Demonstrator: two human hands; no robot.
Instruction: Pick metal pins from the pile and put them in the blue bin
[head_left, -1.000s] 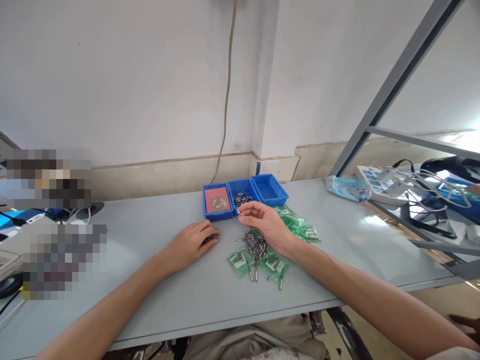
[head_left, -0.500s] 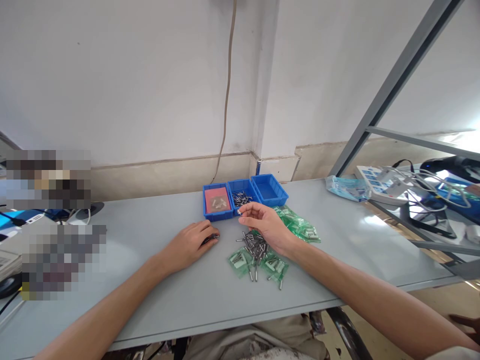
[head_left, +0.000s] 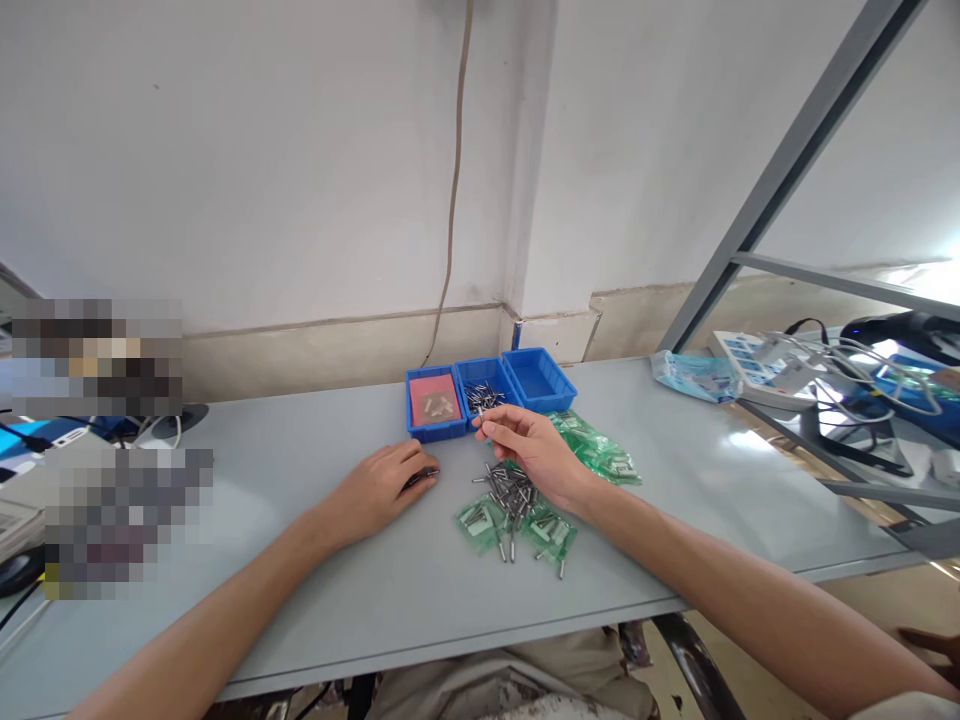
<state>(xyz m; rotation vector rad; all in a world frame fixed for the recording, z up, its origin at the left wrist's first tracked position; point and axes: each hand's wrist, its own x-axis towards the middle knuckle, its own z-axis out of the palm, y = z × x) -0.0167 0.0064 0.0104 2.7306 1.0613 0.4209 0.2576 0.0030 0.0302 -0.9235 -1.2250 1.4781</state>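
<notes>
My right hand (head_left: 534, 452) hovers over a heap of small metal pins (head_left: 511, 490), its thumb and fingers pinched on one pin right at the front rim of the middle blue bin (head_left: 482, 392), which holds more pins. My left hand (head_left: 384, 483) rests palm down on the grey table (head_left: 315, 570), fingers curled over a small dark object (head_left: 424, 477). The left blue bin (head_left: 433, 402) holds a pink sheet with small parts. The right blue bin (head_left: 541, 381) looks bare inside. Green plastic bags (head_left: 598, 450) lie under and beside the pin heap.
A cable runs down the wall behind the bins. A grey metal frame (head_left: 757, 220) rises at the right, with a power strip (head_left: 757, 370), wires and a blue packet (head_left: 694, 375) beyond it. Blurred items and cables sit at the table's left end.
My right hand has shifted its fingers slightly, the pinched pin now closer to the middle bin's rim. The left hand has stayed still.
</notes>
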